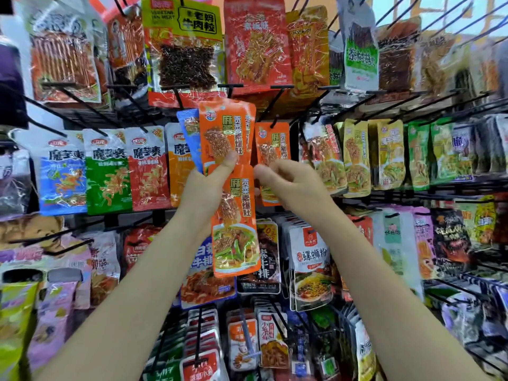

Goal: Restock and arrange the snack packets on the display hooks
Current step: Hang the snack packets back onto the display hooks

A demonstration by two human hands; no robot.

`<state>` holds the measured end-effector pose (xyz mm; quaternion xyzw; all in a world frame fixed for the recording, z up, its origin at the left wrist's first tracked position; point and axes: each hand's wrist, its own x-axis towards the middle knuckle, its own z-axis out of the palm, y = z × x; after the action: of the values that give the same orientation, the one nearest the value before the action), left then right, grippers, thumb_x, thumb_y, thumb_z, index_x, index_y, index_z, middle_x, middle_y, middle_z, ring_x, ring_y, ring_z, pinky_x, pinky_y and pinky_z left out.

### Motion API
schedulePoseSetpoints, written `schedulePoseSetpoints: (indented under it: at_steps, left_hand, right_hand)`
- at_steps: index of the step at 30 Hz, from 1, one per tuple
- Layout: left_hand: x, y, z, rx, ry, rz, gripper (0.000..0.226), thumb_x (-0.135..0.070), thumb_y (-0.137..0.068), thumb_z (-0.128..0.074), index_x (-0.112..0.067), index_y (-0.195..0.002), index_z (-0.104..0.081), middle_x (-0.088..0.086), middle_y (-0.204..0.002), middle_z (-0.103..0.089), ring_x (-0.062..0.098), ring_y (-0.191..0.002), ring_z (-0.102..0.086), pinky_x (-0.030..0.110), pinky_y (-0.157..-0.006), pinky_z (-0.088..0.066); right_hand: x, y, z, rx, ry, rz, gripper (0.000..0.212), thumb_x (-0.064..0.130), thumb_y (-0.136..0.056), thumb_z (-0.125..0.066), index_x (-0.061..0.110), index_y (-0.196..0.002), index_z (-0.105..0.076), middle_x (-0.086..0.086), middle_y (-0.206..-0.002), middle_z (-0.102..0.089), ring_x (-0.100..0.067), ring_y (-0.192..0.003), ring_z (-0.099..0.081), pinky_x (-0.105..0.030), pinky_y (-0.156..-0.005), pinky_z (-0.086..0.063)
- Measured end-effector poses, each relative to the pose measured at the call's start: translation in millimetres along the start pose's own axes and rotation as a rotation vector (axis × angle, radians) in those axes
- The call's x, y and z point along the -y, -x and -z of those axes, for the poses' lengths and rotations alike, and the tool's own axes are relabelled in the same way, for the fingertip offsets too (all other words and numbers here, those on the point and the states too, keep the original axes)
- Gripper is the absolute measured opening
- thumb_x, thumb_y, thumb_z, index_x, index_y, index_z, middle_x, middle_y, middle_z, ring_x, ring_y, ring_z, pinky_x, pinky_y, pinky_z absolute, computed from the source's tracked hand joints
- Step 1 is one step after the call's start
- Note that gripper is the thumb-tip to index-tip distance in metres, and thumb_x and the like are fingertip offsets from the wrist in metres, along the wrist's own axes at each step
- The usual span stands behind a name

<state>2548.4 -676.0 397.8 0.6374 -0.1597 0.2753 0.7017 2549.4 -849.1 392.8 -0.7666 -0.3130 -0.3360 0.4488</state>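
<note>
Two orange snack packets are held up in front of the display hooks, both upright with their long axes vertical and printed fronts facing the camera. The upper orange packet (pixel 227 130) stands above the left hand (pixel 204 188), whose thumb presses its lower edge; a blue packet (pixel 191 138) sits just behind it, tilted slightly left. The lower orange packet (pixel 236 221) hangs down from the same grip. The right hand (pixel 288 185) reaches in from the right, fingers curled, touching the lower packet's top right edge; whether it truly pinches it is unclear. Behind it, another orange packet (pixel 272 149) hangs on a black hook (pixel 277 105). Both forearms are raised.
</note>
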Motion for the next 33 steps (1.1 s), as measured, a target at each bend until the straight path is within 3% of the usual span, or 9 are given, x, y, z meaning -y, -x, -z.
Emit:
schedulePoseSetpoints:
  at_steps: [3, 6, 10, 12, 17, 21, 24, 29, 33]
  left_hand:
    - [-3.4, 9.8, -3.2, 0.022, 0.095, 0.018, 0.099, -0.080, -0.051, -0.080, -0.012, -0.123, -0.069, 0.008, -0.117, -0.074, 0.033, -0.111, -0.069, 0.058, -0.100, -0.052]
    - [-1.0, 13.4, -2.3, 0.090, 0.204, 0.070, 0.098, -0.077, -0.049, -0.085, -0.012, -0.122, -0.071, 0.010, -0.123, -0.072, 0.034, -0.120, -0.065, 0.060, -0.105, -0.047]
    - [-7.0, 24.7, -4.8, 0.102, 0.274, 0.098, 0.049, -0.041, -0.093, -0.070, -0.005, -0.126, -0.067, 0.013, -0.120, -0.073, 0.032, -0.110, -0.070, 0.054, -0.097, -0.055]
    - [-4.9, 24.5, -4.1, 0.114, 0.302, 0.096, 0.038, -0.032, -0.101, -0.059, -0.004, -0.125, -0.066, 0.015, -0.116, -0.074, 0.031, -0.098, -0.074, 0.049, -0.086, -0.061]
    - [-10.6, 27.5, 3.8, 0.030, 0.330, 0.052, 0.041, -0.047, -0.096, -0.064, -0.012, -0.117, -0.066, 0.012, -0.117, -0.075, 0.029, -0.105, -0.072, 0.050, -0.088, -0.060]
    - [-9.9, 25.5, 10.8, 0.067, 0.260, -0.010, 0.023, -0.030, -0.103, -0.056, -0.014, -0.097, -0.071, 0.008, -0.091, -0.078, 0.024, -0.074, -0.075, 0.039, -0.067, -0.064]
    - [-9.9, 24.2, 9.6, 0.102, 0.201, -0.032, 0.026, -0.026, -0.106, -0.051, -0.013, -0.093, -0.070, 0.009, -0.086, -0.078, 0.024, -0.066, -0.074, 0.034, -0.059, -0.060]
    - [-13.2, 19.7, 5.2, 0.121, 0.126, -0.056, 0.021, -0.029, -0.105, -0.054, -0.017, -0.097, -0.069, 0.013, -0.094, -0.079, 0.029, -0.073, -0.075, 0.039, -0.066, -0.063]
    - [-15.3, 17.2, 1.7, 0.124, 0.109, -0.059, 0.017, -0.029, -0.104, -0.055, -0.018, -0.101, -0.067, 0.011, -0.094, -0.079, 0.029, -0.074, -0.075, 0.040, -0.067, -0.063]
  right_hand:
    - [7.1, 9.6, -12.3, 0.169, 0.001, -0.054, 0.058, 0.048, -0.074, -0.083, 0.005, -0.099, -0.053, 0.003, -0.072, -0.055, -0.003, -0.058, -0.047, -0.025, -0.055, -0.042]
    - [8.8, 11.0, -11.5, 0.135, 0.014, -0.096, 0.048, 0.040, -0.076, -0.086, 0.014, -0.092, -0.049, 0.009, -0.065, -0.053, 0.003, -0.049, -0.045, -0.018, -0.050, -0.039]
    - [9.8, 14.8, -7.9, 0.133, -0.072, -0.117, 0.021, 0.033, -0.083, -0.081, 0.020, -0.093, -0.068, 0.015, -0.074, -0.070, 0.000, -0.067, -0.065, -0.022, -0.068, -0.054]
    - [11.9, 18.4, -8.1, 0.124, -0.104, -0.140, 0.024, 0.032, -0.085, -0.080, 0.012, -0.096, -0.075, 0.003, -0.090, -0.077, -0.013, -0.082, -0.073, -0.038, -0.082, -0.060]
    - [9.3, 29.0, -0.7, 0.026, -0.018, -0.121, 0.051, 0.034, -0.089, -0.074, 0.005, -0.062, -0.042, -0.005, -0.057, -0.035, -0.014, -0.050, -0.034, -0.025, -0.051, -0.033]
    - [6.4, 24.5, 8.9, -0.106, -0.234, -0.119, 0.007, 0.020, -0.098, -0.064, 0.019, -0.095, -0.071, -0.012, -0.092, -0.074, -0.019, -0.085, -0.069, -0.036, -0.077, -0.058]
    - [1.5, 6.4, 12.9, -0.166, -0.319, -0.146, 0.014, 0.012, -0.100, -0.060, 0.016, -0.112, -0.066, -0.005, -0.106, -0.075, -0.018, -0.098, -0.071, -0.039, -0.089, -0.059]
    - [0.9, -33.6, 18.5, -0.307, -0.370, -0.226, 0.013, 0.030, -0.099, -0.063, 0.020, -0.097, -0.070, -0.003, -0.095, -0.077, -0.023, -0.090, -0.074, -0.052, -0.088, -0.059]
    - [5.3, -57.7, 16.1, -0.339, -0.360, -0.269, 0.034, 0.040, -0.097, -0.064, 0.007, -0.095, -0.074, -0.008, -0.090, -0.077, -0.023, -0.081, -0.075, -0.045, -0.081, -0.061]
